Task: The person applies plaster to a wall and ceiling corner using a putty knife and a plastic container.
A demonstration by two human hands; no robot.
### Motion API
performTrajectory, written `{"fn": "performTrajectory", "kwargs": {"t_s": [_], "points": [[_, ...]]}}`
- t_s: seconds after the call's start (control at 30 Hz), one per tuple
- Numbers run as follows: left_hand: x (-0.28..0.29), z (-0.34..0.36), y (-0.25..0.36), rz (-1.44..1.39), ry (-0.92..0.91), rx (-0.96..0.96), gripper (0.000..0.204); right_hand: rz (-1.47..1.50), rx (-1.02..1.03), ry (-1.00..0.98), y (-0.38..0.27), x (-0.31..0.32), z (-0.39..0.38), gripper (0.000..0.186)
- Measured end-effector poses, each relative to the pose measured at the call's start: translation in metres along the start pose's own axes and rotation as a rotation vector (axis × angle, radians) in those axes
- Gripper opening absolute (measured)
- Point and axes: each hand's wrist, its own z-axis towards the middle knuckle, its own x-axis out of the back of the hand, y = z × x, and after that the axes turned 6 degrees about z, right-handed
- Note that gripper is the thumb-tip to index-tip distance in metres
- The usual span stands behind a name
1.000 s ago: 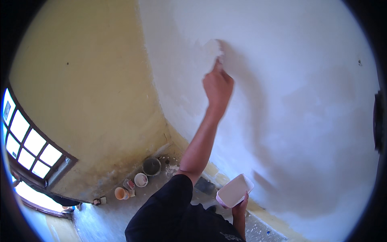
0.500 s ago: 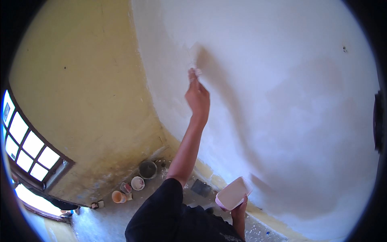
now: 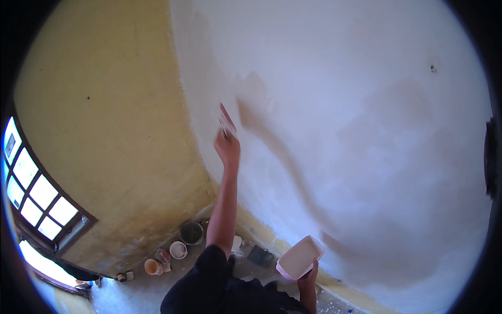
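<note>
Wall (image 3: 334,73) is white, duskier in patches. Left of its foot stands a bucket (image 3: 192,234), probably out of the way. Low before the wall is a tray (image 3: 285,273), open top up, perhaps against spilling, the right hand (image 3: 308,277) grasping its edge. Higher before the wall, the left hand (image 3: 227,150) clenches a scraper (image 3: 228,117), far end apparently free.
</note>
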Motion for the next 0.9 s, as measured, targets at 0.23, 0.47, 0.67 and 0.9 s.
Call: {"fn": "performTrajectory", "kwargs": {"t_s": [0.23, 0.47, 0.67, 0.9], "points": [[-0.036, 0.001, 0.091, 0.062, -0.094, -0.153, 0.041, 0.016, 0.043, -0.037, -0.002, 0.015, 0.001, 0.048], [0.019, -0.149, 0.069, -0.105, -0.359, -0.385, 0.054, 0.024, 0.027, -0.057, 0.002, 0.009, -0.002, 0.053], [0.020, -0.088, 0.047, -0.162, -0.189, -0.210, 0.048, -0.005, 0.037, -0.092, 0.001, 0.024, 0.003, 0.057], [-0.049, -0.182, 0.020, 0.021, -0.321, -0.408, 0.066, 0.015, 0.055, -0.075, 0.005, 0.036, 0.003, 0.056]]}}
